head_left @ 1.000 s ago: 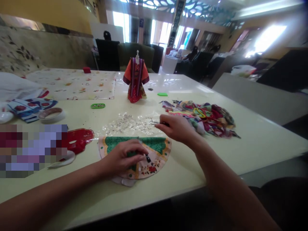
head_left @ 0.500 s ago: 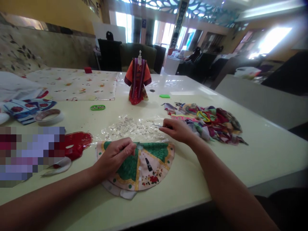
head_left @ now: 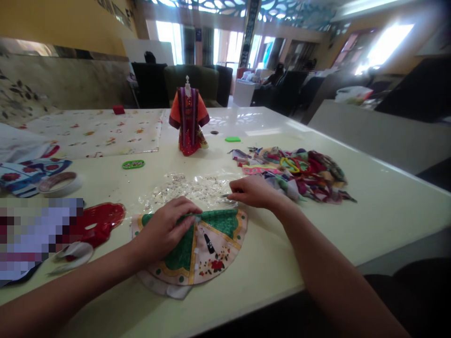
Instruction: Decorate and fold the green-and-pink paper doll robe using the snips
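My left hand (head_left: 165, 230) pinches the top centre of a half-round skirt panel of green and cream printed fabric (head_left: 207, 249). It seems to hold the fabric between thumb and fingers. My right hand (head_left: 254, 192) rests beside the fabric scraps at the edge of a clear plastic sheet (head_left: 186, 190) strewn with tiny sequins or beads. Its fingers hold a slim metal tool, probably tweezers (head_left: 225, 195), whose tips point left over the plastic. A miniature orange and red robe on a small dress form (head_left: 188, 124) stands farther back.
A heap of colourful fabric scraps (head_left: 292, 176) lies to the right. On the left are a red cut-out piece (head_left: 98, 223), a tape roll (head_left: 59, 183) and printed cloth (head_left: 28, 176). A pixelated patch (head_left: 31, 237) hides something. The table's front edge runs below my arms.
My left hand has slid from the middle of the skirt panel up to its top centre and pinches it there. The right hand stays near the plastic. The camera view has shifted slightly left.
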The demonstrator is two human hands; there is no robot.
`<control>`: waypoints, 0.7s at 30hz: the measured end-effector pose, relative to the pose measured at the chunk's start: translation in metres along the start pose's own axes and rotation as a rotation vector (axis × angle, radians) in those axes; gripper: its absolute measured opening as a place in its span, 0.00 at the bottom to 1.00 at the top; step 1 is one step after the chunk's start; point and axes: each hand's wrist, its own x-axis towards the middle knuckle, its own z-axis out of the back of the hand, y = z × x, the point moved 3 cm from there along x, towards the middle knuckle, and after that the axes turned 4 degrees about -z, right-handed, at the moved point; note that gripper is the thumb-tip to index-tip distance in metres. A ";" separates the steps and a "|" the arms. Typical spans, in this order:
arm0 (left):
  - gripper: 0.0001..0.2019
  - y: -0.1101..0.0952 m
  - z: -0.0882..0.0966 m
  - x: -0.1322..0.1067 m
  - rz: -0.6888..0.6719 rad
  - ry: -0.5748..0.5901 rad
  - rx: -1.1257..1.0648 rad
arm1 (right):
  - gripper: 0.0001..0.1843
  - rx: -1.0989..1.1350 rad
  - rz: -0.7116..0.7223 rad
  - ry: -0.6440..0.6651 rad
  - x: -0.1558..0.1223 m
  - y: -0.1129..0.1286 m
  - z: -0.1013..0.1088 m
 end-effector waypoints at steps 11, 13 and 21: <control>0.14 0.012 -0.037 0.056 -0.174 0.188 0.280 | 0.18 0.050 -0.019 0.071 -0.008 -0.016 0.010; 0.14 0.016 -0.041 0.060 -0.204 0.198 0.329 | 0.18 0.043 -0.005 0.084 -0.008 -0.014 0.010; 0.14 0.024 -0.040 0.057 -0.241 0.189 0.389 | 0.18 -0.006 -0.082 0.018 -0.002 -0.015 0.006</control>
